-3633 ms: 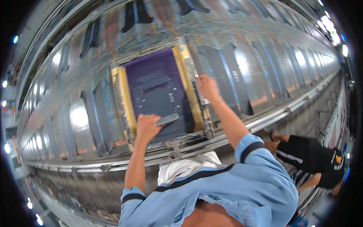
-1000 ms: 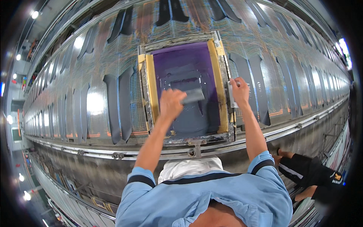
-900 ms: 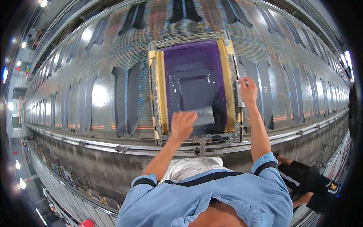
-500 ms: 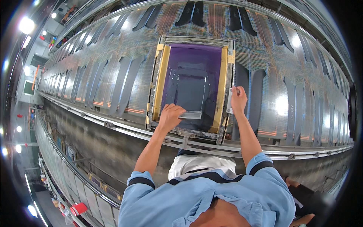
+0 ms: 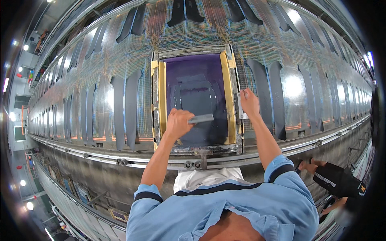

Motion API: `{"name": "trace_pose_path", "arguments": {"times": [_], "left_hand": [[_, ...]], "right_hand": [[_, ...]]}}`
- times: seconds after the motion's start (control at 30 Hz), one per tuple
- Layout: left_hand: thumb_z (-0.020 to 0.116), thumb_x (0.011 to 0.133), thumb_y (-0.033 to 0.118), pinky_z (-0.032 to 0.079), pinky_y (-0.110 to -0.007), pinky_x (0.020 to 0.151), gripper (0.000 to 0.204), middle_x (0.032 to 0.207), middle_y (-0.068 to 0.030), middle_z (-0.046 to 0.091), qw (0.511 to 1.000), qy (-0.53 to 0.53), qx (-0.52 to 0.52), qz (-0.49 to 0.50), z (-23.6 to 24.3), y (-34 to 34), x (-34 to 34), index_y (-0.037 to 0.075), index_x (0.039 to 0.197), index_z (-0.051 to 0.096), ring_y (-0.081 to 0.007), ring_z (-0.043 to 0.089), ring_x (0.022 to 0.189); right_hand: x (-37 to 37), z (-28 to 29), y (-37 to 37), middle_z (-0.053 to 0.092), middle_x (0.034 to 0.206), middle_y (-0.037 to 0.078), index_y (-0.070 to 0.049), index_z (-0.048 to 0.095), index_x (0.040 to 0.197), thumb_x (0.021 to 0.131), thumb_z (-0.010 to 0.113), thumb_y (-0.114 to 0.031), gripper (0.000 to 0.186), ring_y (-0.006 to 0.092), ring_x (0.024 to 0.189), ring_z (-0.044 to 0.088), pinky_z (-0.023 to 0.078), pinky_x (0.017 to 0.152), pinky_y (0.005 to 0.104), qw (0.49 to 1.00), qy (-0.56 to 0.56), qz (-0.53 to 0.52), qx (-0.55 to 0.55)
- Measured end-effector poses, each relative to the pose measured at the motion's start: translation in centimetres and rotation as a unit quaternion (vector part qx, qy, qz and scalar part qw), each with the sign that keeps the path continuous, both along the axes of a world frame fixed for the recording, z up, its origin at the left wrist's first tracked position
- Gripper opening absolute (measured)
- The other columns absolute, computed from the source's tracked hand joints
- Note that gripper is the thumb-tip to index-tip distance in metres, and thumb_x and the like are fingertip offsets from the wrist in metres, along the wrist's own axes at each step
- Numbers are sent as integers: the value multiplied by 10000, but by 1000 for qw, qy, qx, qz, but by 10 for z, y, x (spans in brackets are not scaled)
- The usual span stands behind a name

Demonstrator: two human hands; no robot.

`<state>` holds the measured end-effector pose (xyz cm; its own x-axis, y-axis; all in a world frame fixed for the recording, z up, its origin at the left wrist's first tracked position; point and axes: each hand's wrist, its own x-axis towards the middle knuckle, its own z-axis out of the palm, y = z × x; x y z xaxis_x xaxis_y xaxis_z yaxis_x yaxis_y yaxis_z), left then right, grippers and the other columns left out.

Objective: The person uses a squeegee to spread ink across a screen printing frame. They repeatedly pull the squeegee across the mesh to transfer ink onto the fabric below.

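Note:
A rectangular screen-printing frame (image 5: pixel 193 51) with taped inner sides lies on the long table. Its mesh is purple, with wet dark grey ink (image 5: pixel 195 104) over the middle. My left hand (image 5: pixel 179 123) is closed around one end of a short, flat squeegee (image 5: pixel 201 118), held over the near half of the mesh. Whether its edge touches the ink I cannot tell. At the frame's right side, my right hand (image 5: pixel 250 103) is closed on a pale, plate-like handle (image 5: pixel 243 106). Part of that handle is hidden by the fingers.
Pairs of dark grey strips (image 5: pixel 277 100) lie along the table on both sides of the frame and across the far side. A metal rail (image 5: pixel 140 160) with clamps runs along the near edge. Behind it, at lower right, stands another person in dark clothes (image 5: pixel 339 180).
The view has turned, and the frame now sits squarer to the rail, with a wider gap to the strips on its right. Both hands keep their grips; the squeegee tilts slightly differently.

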<state>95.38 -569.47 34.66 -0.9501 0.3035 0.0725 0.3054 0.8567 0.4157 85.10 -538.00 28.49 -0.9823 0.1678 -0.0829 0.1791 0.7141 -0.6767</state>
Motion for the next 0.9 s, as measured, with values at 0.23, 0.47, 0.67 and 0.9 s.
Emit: {"name": "trace_pose_path", "arguments": {"times": [0.23,0.47,0.67,0.9], "left_hand": [[841,743,204,428,-421,811,136,758,-54,710,999,33,-11,-19,1,-25,-118,130,797,739,-276,671,783],[797,707,133,433,-434,794,99,762,-58,705,998,52,-18,2,-15,-21,-130,131,769,719,-282,662,774],[764,598,58,434,-410,765,262,832,-34,723,998,49,18,-24,-22,1,12,136,848,756,-241,644,754],[819,649,116,421,-405,796,191,800,-34,712,998,64,-15,-26,-11,-6,-22,131,820,734,-249,654,764]], "right_hand": [[-64,69,-75,703,1048,149,-89,731,1089,897,756,-444,405,331,1048,629,463,992,461,920,61,380,-73],[-75,33,-124,703,904,139,-76,724,912,764,768,-170,180,332,956,661,470,932,457,887,34,445,115],[65,31,-95,678,858,127,-68,703,841,624,774,-71,228,319,917,655,473,896,462,871,103,472,90],[29,43,-98,667,800,140,-95,706,818,687,762,-98,142,338,865,656,476,858,463,860,99,484,123]]}}
